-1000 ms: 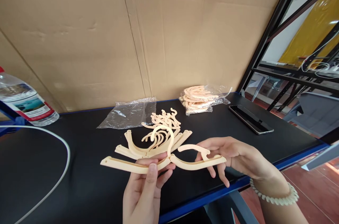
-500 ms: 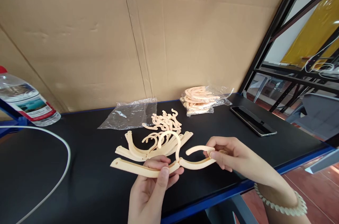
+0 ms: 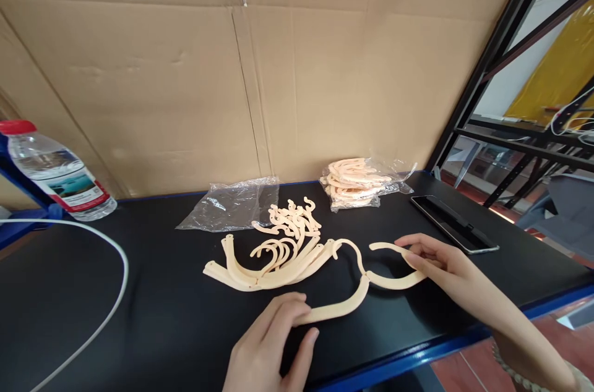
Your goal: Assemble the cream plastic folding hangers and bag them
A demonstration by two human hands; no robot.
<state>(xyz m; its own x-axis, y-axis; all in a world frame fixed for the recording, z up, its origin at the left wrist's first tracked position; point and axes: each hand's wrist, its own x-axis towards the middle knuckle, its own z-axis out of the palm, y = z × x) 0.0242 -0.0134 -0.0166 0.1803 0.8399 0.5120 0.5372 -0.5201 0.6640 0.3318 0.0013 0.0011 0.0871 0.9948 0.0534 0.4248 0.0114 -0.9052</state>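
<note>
A cream folding clothes hanger (image 3: 392, 282) spans between my hands, its two curved arms joined at a central pivot and its hook upward. My right hand (image 3: 434, 259) pinches the end of its right arm, with a loose curved piece (image 3: 385, 246) in the same fingers. The fingertips of my left hand (image 3: 273, 336) touch the left arm's end, while the thumb stands apart below. That end is partly hidden by the fingers. Several similar hangers (image 3: 264, 279) lie stacked behind, beside a pile of small cream hook pieces (image 3: 294, 217).
An empty clear plastic bag (image 3: 227, 206) and a bag of cream parts (image 3: 355, 182) lie toward the cardboard wall (image 3: 185, 89). A phone (image 3: 452, 224) is at right. A red-capped bottle (image 3: 69, 178) and a white cable (image 3: 121, 268) are at left on the black table (image 3: 162, 324).
The hanger has moved right and lower, its left arm now bending toward me. My left hand has shifted from mid-arm to the arm's end, its thumb coming away. My right hand moved right, still pinching.
</note>
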